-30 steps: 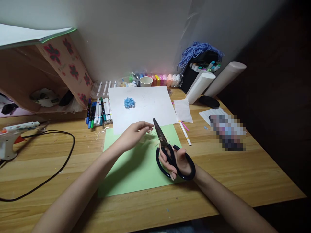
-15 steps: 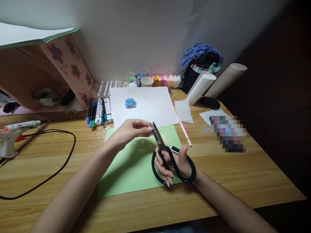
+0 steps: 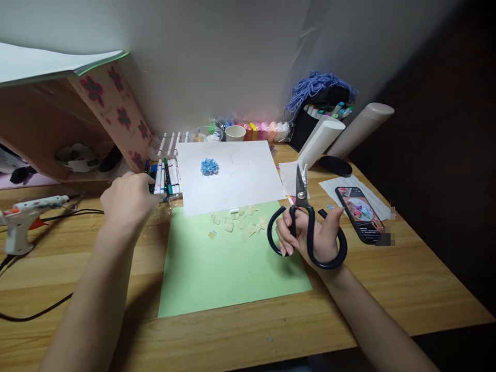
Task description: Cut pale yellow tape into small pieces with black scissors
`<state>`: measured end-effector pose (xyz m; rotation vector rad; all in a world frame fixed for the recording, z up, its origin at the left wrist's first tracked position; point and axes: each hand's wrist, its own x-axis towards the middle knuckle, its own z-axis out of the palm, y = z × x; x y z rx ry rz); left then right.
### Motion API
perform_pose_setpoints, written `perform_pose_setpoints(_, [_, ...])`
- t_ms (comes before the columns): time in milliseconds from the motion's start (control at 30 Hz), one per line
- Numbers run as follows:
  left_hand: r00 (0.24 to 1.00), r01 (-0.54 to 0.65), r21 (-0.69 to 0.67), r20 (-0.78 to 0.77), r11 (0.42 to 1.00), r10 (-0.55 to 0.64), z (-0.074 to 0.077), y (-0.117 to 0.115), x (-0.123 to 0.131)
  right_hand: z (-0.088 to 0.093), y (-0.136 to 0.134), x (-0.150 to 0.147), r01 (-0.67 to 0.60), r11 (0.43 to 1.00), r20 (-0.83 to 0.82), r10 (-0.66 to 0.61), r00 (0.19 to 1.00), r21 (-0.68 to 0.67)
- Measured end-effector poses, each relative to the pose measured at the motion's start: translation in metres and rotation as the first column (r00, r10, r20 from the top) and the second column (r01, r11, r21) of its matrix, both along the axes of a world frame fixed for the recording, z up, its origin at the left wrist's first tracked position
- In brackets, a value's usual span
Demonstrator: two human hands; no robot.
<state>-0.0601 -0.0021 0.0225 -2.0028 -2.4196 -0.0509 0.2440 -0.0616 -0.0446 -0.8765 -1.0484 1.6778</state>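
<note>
My right hand (image 3: 325, 235) holds black-handled scissors (image 3: 301, 200) above the right side of the green sheet (image 3: 232, 274). Their blades point up and away, slightly apart, and my thumb sticks up by the loop. At the left, my left hand (image 3: 127, 199) is beside a row of markers (image 3: 167, 178), seen from the back. Its fingers are mostly hidden, so I cannot see whether it grips anything. Small cream scraps (image 3: 229, 226) lie across the upper part of the green sheet. A clump of blue shreds (image 3: 210, 166) sits on the white paper (image 3: 244, 178).
A glue gun (image 3: 27, 217) with a black cord lies at the left, below a flower-painted box (image 3: 120, 113). Against the wall stand a paper cup (image 3: 235, 133) and a black pen holder (image 3: 304, 124) with blue yarn. On the right lies a phone (image 3: 358, 214).
My left hand has left the scissor tips and moved left to the markers. The scissors have shifted right and up in my right hand, uncovering the cream scraps.
</note>
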Motion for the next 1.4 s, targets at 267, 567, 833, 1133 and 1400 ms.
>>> perform_pose_setpoints(267, [0.697, 0.579, 0.148, 0.419, 0.802, -0.582, -0.035, -0.007, 0.074, -0.016, 0.016, 0.028, 0.3, 0.944, 0.596, -0.319, 0.737, 0.135])
perform_pose_setpoints(567, [0.499, 0.841, 0.065, 0.292, 0.537, -0.816, -0.084, -0.03, 0.121, -0.022, 0.02, 0.035, 0.266, 0.939, 0.654, -0.344, 0.674, 0.219])
perform_pose_setpoints(833, [0.453, 0.841, 0.117, 0.381, 0.528, -0.806, -0.088, -0.028, 0.119, -0.014, 0.017, 0.039, 0.166, 0.952, 0.837, -0.304, 0.456, 0.256])
perform_pose_setpoints(1133, [0.6, 0.712, 0.17, 0.355, 0.681, -0.717, -0.084, -0.057, 0.073, 0.002, 0.019, 0.068, 0.098, 0.99, 0.973, -0.08, -0.216, 0.103])
perform_pose_setpoints(1400, [0.615, 0.67, 0.185, 0.403, 0.719, -0.677, -0.105, -0.072, 0.049, -0.01, 0.021, 0.088, 0.091, 0.996, 0.949, 0.024, -0.316, 0.005])
